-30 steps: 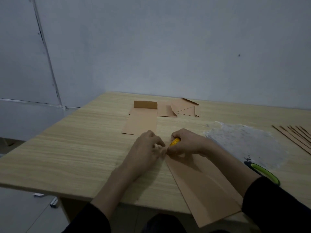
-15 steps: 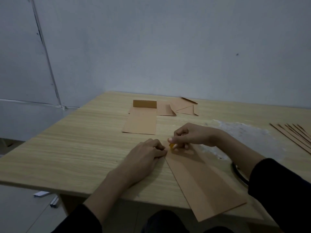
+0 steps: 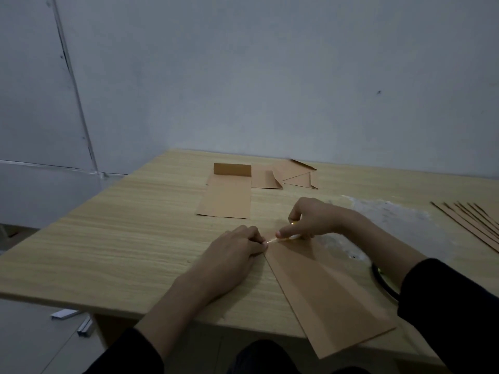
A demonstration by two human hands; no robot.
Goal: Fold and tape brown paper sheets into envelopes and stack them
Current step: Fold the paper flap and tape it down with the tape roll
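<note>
The left hand [image 3: 235, 255] lies knuckles up on the table. Its fingers are curled, and the fingertips pinch the end of a thin pale strip [image 3: 271, 241], which I judge to be tape. The right hand [image 3: 313, 222] is just beside it, a little farther and to the right. Its curled fingers grip a small yellow object [image 3: 293, 224], probably the tape roll or its holder, but most of it is hidden in the hand and I cannot tell which. The strip is stretched short between the two hands.

The hands work at the far end of the folded brown paper sheet [image 3: 329, 292]. From there the sheet runs toward the person and to the right, so its long axis is diagonal, and its near end hangs over the near edge of the light wooden table [image 3: 108, 238]. A fold line follows this axis. The left hand is at the far left corner of the sheet and the right hand is on its far edge. I judge that the tape must come down on this end, near the left hand.

Beyond the hands, well apart, lies a flat brown paper envelope with a raised flap [image 3: 226, 195]. Behind it are small folded brown paper pieces [image 3: 297, 176]. To the right are a translucent plastic sheet [image 3: 391, 220] and a row of narrow brown paper strips [image 3: 472, 222]
</note>
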